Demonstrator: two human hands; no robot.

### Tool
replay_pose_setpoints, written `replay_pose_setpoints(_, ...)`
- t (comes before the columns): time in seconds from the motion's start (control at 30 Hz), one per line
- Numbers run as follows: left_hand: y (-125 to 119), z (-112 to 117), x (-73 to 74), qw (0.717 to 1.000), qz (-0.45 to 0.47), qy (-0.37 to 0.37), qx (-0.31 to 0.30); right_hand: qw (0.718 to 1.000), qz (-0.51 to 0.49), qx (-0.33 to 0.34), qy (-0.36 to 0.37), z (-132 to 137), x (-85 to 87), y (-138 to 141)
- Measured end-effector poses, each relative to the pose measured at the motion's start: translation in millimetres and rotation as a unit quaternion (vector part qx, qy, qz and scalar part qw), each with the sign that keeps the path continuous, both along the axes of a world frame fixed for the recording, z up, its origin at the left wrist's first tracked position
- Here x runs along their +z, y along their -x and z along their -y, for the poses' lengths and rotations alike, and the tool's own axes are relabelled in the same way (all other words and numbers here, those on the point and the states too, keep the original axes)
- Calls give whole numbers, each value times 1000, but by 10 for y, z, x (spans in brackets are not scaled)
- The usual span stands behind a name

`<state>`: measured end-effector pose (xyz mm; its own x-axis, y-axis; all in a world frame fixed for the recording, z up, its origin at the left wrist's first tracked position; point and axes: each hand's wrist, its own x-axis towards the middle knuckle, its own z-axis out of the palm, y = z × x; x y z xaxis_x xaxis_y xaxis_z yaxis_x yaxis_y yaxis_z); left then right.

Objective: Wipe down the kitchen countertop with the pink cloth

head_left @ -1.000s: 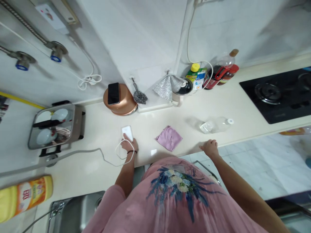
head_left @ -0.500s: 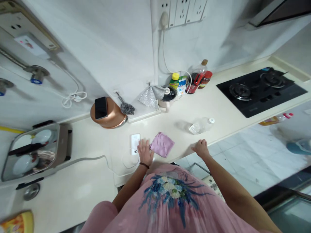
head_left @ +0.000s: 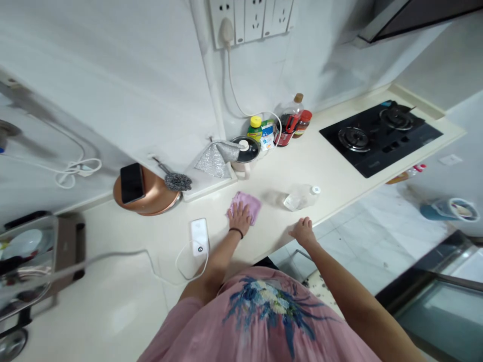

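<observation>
My left hand (head_left: 239,219) lies flat, fingers spread, on a pink cloth (head_left: 249,203) on the cream countertop (head_left: 324,166). A black band circles that wrist. Just left of the hand lies a white power bank (head_left: 199,236) with a looped white cable (head_left: 181,264). My right hand (head_left: 302,231) rests on the counter's front edge, fingers curled over it, holding nothing. A clear plastic bottle (head_left: 302,197) lies on its side beyond the right hand.
A copper pot lid (head_left: 158,198) with a black phone (head_left: 132,182) stands at the back left, beside a steel scrubber (head_left: 177,181), a small lidded pot (head_left: 244,151) and condiment bottles (head_left: 289,123). A black gas hob (head_left: 377,136) is at the right.
My left hand has left the power bank and moved right onto the pink cloth, which has slid toward the wall. The view has swung right.
</observation>
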<state>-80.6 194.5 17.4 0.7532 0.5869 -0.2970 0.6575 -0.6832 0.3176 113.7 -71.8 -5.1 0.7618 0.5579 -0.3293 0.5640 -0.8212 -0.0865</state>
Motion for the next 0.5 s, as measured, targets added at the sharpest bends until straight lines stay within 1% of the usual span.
replay_pose_setpoints(0.1, -462, -323, 30, 999, -7, 12, 31, 1000, -10, 15, -13, 0, 22, 3)
replay_pose_setpoints(0.17, -728, -486, 25, 999, -7, 21, 50, 1000, -8, 15, -14, 11, 26, 7)
replay_pose_setpoints(0.23, -902, -549, 2, 997, -13, 33, 63, 1000, -7, 6, -6, 24, 19, 11)
replay_pose_setpoints(0.27, -943, -527, -10, 997, -16, 37, 64, 1000, -7, 6, 0, 30, 13, 11)
replay_pose_setpoints(0.3, -952, -466, -20, 997, -17, 38, 60, 1000, -8, 9, 6, 34, 7, 10)
replay_pose_setpoints(0.37, -882, -225, -32, 999, -8, 28, 31, 1000, -9, 18, 12, 35, -4, 6)
replay_pose_setpoints(0.43, -722, 137, -38, 1000, 8, 14, -20, 1000, -12, 20, 10, 29, -9, 3)
replay_pose_setpoints(0.5, -513, 534, -47, 997, 18, 11, -80, 1000, -14, 17, 0, 18, -7, 8)
